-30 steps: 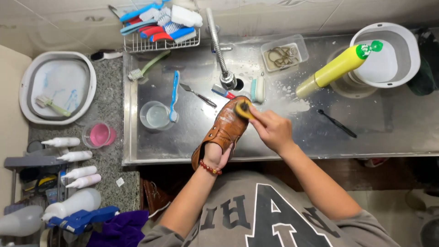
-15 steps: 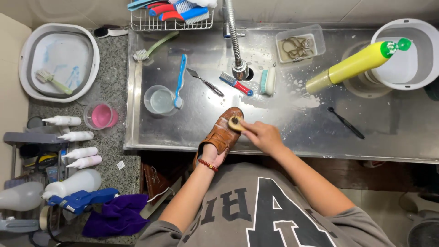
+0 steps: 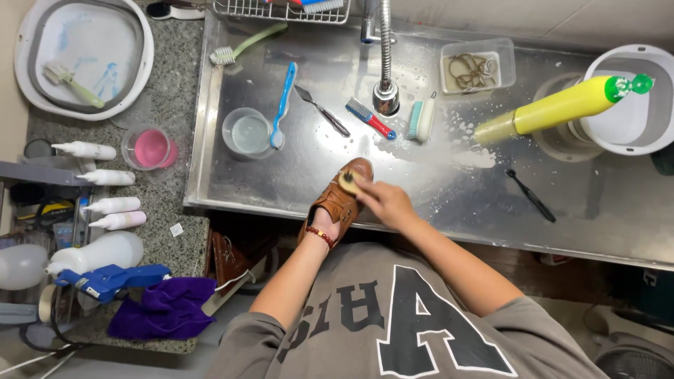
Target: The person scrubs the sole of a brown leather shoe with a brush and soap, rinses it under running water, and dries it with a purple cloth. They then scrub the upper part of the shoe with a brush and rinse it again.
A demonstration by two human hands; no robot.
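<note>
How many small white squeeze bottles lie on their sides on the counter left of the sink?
4, stacked in a column: top bottle, second bottle, third bottle, lowest bottle. More may be hidden beyond the frame's left edge.

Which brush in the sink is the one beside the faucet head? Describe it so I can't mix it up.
Start at the steel sink and find the faucet head. Just right of it lies a small hand brush with teal bristles and a pale back. It is short and stubby, unlike the long blue and red brush on the left.
</note>
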